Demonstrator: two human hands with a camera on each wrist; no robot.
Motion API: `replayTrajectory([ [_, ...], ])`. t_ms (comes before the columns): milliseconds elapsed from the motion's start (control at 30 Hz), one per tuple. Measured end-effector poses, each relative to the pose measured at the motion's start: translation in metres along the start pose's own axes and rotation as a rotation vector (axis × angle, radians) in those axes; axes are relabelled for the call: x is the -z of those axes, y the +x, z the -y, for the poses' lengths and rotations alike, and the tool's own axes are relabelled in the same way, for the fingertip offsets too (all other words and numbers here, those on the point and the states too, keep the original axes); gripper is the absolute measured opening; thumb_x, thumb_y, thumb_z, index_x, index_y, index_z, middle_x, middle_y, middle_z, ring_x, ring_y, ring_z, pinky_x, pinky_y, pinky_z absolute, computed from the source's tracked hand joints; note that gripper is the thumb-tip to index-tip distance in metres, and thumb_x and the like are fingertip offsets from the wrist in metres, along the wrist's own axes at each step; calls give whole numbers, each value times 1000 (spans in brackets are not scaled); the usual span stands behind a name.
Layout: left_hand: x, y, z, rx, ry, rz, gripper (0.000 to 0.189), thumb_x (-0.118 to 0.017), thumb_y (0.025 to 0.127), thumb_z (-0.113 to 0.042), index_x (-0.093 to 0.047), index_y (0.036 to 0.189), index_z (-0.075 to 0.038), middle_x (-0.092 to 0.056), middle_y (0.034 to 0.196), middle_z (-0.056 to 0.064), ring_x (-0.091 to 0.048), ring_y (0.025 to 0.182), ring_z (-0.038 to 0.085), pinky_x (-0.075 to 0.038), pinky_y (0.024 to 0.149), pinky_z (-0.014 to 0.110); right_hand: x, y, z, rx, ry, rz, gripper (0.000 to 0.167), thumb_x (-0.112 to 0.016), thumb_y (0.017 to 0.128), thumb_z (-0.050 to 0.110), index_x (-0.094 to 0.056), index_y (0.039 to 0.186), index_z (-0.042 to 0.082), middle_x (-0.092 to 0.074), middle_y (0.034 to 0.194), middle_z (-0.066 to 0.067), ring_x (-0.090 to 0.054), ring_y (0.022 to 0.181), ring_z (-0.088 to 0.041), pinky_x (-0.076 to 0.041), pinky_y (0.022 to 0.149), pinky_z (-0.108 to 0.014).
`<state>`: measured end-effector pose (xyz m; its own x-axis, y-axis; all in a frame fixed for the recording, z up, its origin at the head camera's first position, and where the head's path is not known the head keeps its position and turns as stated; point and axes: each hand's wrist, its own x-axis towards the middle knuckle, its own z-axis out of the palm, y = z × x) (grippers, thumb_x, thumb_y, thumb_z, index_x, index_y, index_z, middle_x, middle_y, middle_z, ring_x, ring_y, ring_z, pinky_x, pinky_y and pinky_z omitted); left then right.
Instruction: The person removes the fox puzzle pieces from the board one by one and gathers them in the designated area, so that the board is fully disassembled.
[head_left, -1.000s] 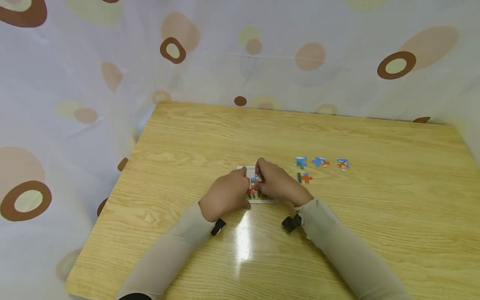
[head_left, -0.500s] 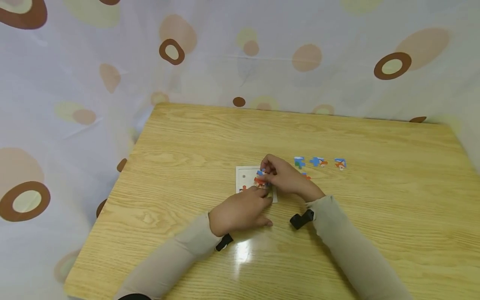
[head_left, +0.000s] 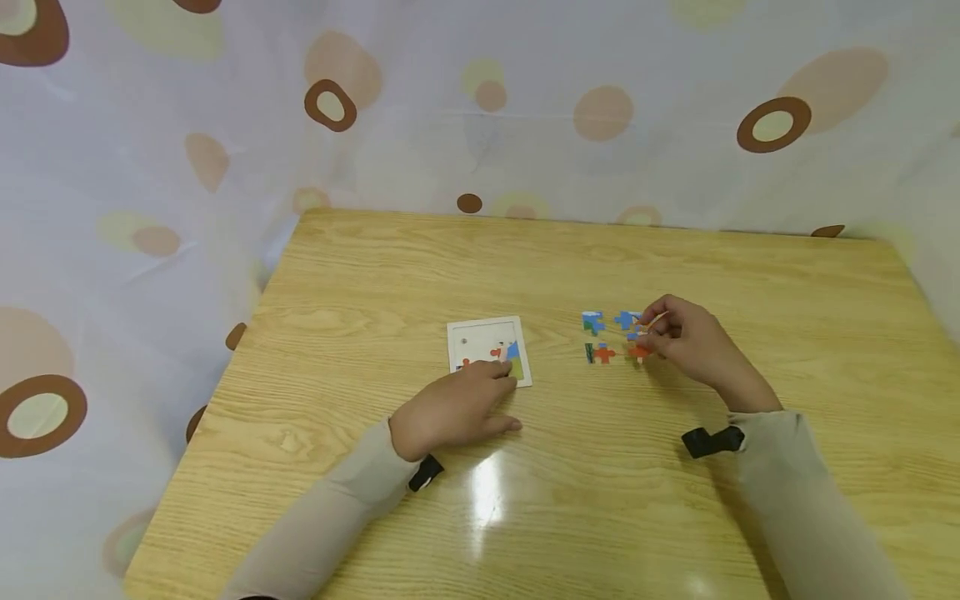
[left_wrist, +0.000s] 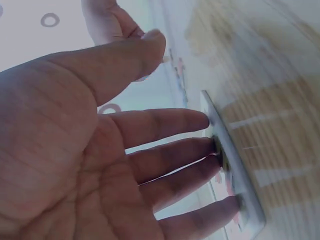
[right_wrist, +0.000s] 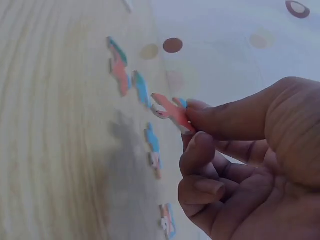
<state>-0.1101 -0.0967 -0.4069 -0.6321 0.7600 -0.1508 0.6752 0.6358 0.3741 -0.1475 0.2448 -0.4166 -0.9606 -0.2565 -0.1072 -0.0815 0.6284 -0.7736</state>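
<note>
A small square puzzle tray with a white rim lies on the table, a few pieces fitted along its near and right sides. My left hand rests its straight fingertips on the tray's near part, hiding some of the picture; the left wrist view shows them touching just inside the rim. Off to the right, my right hand pinches a red, white and blue puzzle piece between thumb and index finger, raised above the table. Beside it lie a green-and-red piece, a blue-and-green piece and a blue fox piece.
Another fox piece lies further right, behind my right hand in the head view. The wooden table ends at a spotted curtain at the back and left. A dark wrist-camera mount sits under my right wrist.
My right hand has moved right from the tray to the loose pieces, carrying the piece pinched in it. My left hand moved nearer, spread its fingers and shifted slightly left with the tray.
</note>
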Motion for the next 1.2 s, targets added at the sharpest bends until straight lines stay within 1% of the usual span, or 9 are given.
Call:
replayTrajectory([
  [67,-3,0,0,-14,32,-35,33,-77,95,-37,-60,85,-10,-57,103,3,-52,84,18,-51,79,33,-1,0,-5,-15,-48,-12,15,-68,101,7,-61,111,-1,-66,92,-14,-64,75,-25,-53,61,-31],
  [167,-8,-1,-2,-23,74,-64,33,-77,95,-38,-62,90,-9,-59,109,5,-55,90,20,-52,83,33,-6,-1,-10,-28,-147,-40,12,-71,99,10,-65,102,1,-68,91,-13,-64,77,-25,-52,63,-32],
  [267,-13,-3,-5,-40,144,-87,38,-75,96,-39,-67,105,-3,-62,125,11,-60,108,26,-51,96,35,-11,-3,-13,-44,-220,-68,12,-72,98,10,-65,99,0,-69,91,-14,-65,81,-27,-52,68,-36],
  [400,-19,-5,-7,-43,250,-120,55,-72,97,-43,-64,127,2,-57,141,18,-57,127,31,-42,112,37,-15,-4,-16,-42,-234,-79,11,-70,98,7,-64,98,-3,-66,94,-17,-66,83,-31,-54,72,-43],
  [467,-21,-6,-8,-36,277,-126,59,-71,98,-44,-62,131,3,-56,143,18,-55,129,31,-40,114,37,-16,-4,-17,-25,-239,-84,11,-70,98,6,-64,97,-3,-65,94,-17,-66,83,-31,-53,73,-44],
  [800,-22,-6,-5,-41,294,-134,58,-70,99,-42,-61,133,4,-55,146,18,-54,130,30,-39,115,36,-18,-2,-18,-1,-248,-71,8,-70,98,5,-65,99,-1,-65,92,-14,-62,81,-27,-51,70,-41],
  [967,-22,-4,-3,-56,286,-139,53,-71,99,-41,-63,127,2,-56,144,17,-56,129,30,-39,115,36,-16,-4,-18,12,-263,-50,18,-74,97,11,-64,104,-2,-64,92,-12,-60,81,-26,-50,72,-40],
  [1100,-21,-4,-3,-43,304,-119,57,-72,98,-42,-62,130,3,-55,146,18,-54,132,29,-37,116,35,-16,-5,-17,23,-252,-22,25,-77,95,11,-62,109,-3,-63,96,-15,-60,83,-26,-51,75,-42],
  [1200,-21,-5,-3,-28,308,-105,61,-73,97,-42,-60,134,5,-53,148,19,-53,134,29,-37,117,35,-17,-4,-16,12,-236,-22,25,-75,95,10,-60,110,-3,-63,97,-16,-61,84,-27,-51,76,-43],
])
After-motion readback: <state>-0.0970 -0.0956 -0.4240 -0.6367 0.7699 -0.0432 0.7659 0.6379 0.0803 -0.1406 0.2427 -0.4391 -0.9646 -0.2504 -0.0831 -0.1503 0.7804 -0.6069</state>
